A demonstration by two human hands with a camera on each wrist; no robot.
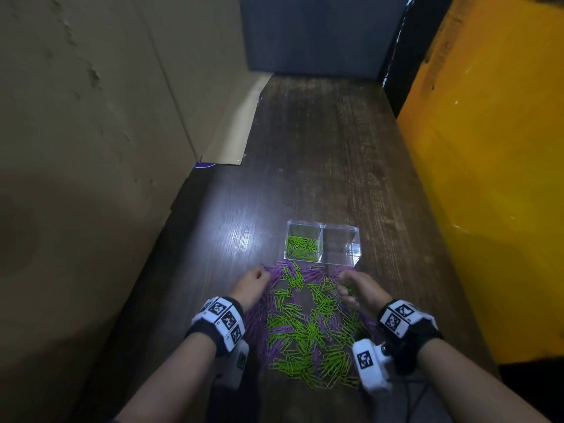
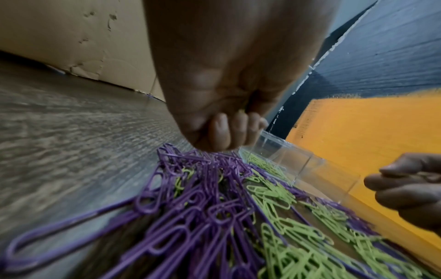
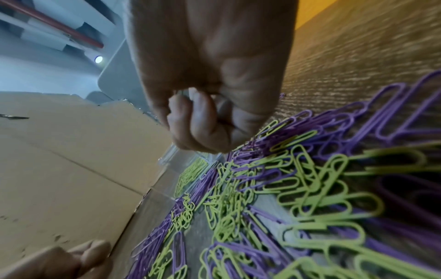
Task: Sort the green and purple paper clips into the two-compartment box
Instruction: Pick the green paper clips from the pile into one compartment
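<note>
A clear two-compartment box (image 1: 354,230) stands on the dark wooden table. Its left compartment holds green paper clips (image 1: 302,247); the right compartment is bare. In front of it lies a mixed pile of green paper clips (image 1: 308,337) and purple paper clips (image 1: 259,309). My left hand (image 1: 253,280) sits at the pile's far left corner, fingers (image 2: 223,130) curled tight over purple clips (image 2: 190,198). My right hand (image 1: 351,285) hovers over the pile's far right, fingers (image 3: 198,117) curled in, pinching what looks like green clips. The box (image 2: 286,156) lies just beyond both hands.
A cardboard wall (image 1: 91,148) lines the table's left side and a yellow panel (image 1: 488,178) its right. A dark panel (image 1: 317,35) closes the far end. Bare tabletop (image 1: 320,148) stretches beyond the box. Both wrists wear marker bands with cameras.
</note>
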